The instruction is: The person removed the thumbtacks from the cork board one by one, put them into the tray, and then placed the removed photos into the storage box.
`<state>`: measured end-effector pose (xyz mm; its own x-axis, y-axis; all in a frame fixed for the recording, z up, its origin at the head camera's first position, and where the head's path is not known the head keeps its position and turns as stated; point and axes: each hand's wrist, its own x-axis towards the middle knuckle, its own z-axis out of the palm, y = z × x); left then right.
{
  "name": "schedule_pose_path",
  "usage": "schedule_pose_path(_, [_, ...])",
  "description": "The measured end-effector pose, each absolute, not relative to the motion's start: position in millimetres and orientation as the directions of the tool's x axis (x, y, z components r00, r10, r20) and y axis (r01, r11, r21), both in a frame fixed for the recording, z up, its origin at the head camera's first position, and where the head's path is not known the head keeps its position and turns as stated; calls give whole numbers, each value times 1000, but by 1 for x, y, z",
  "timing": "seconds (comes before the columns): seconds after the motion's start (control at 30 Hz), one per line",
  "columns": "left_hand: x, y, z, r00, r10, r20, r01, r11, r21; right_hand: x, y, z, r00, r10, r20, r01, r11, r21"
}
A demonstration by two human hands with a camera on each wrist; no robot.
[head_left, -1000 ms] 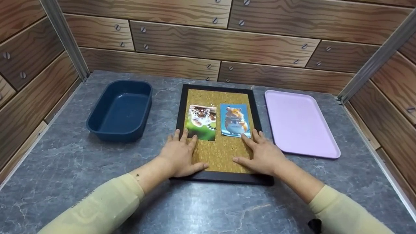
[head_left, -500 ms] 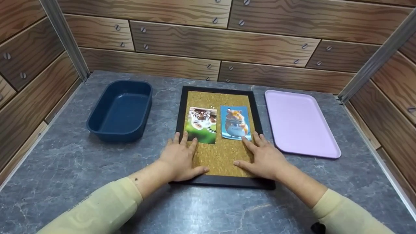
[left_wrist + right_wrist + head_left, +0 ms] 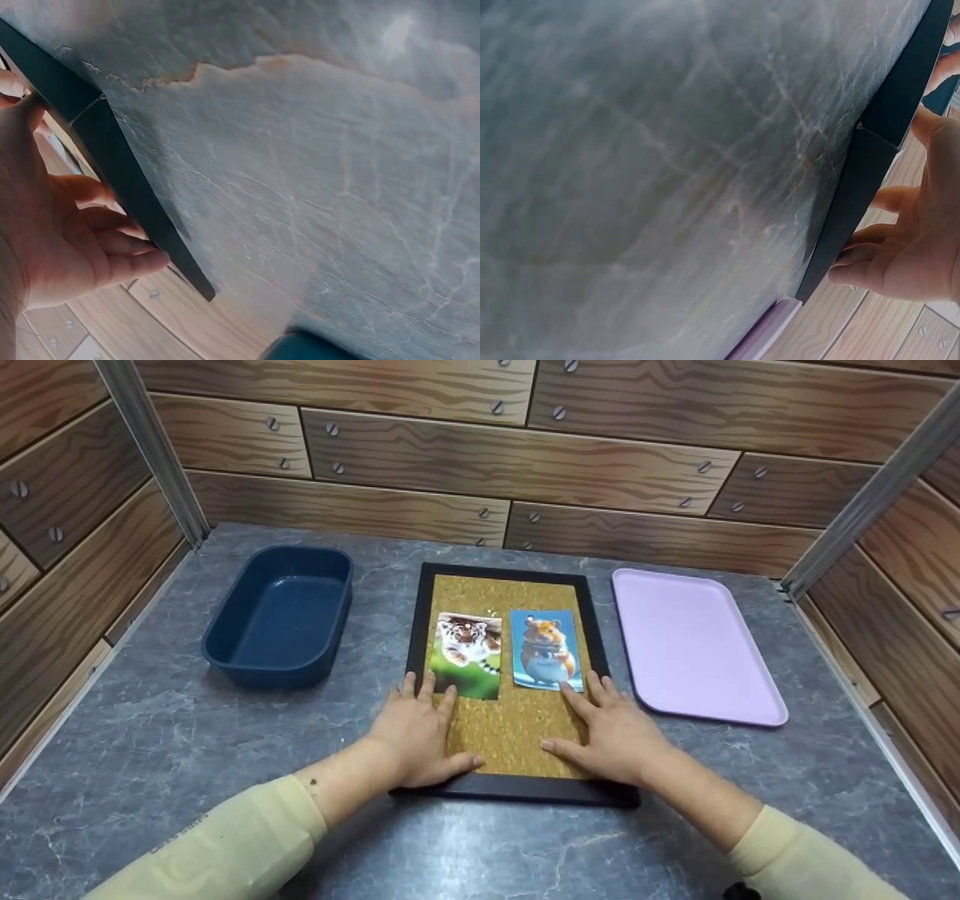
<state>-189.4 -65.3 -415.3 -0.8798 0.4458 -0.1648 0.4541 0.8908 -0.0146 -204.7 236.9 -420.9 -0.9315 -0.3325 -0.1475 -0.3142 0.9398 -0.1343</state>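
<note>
A person's left hand point(image 3: 415, 735) and right hand point(image 3: 619, 733) lay palm down along opposite sides of the near half of a black-framed cork board point(image 3: 506, 739), which rested at the middle of a marbled grey table point(image 3: 465, 855). The fingers of both hands were extended and spread, none curled around the frame, with the thumbs pointing inward over the cork. Side by side on the board, a tiger picture point(image 3: 469, 652) sat to the left and a hamster picture point(image 3: 547, 652) to the right; each index fingertip reached the near end of a picture, though whether it pressed there could not be told. A dark blue bin point(image 3: 270, 675) stood to the left, and a lilac tray point(image 3: 697, 645) lay just to the right. The step in hand appeared to be steadying or squaring the board with both pictures in place. Any further adjustment would call for even pressure from both sides, and letting go for fingertips lifted straight up, lest a loose picture be dragged askew.
</note>
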Motion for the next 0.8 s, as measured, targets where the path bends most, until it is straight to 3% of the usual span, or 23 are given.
schedule_pose_path(0.8, [-176,-63,-412,-872,454,-183,468,883,-42,-190,237,-421,-932,-335,-140,-312,936,-162])
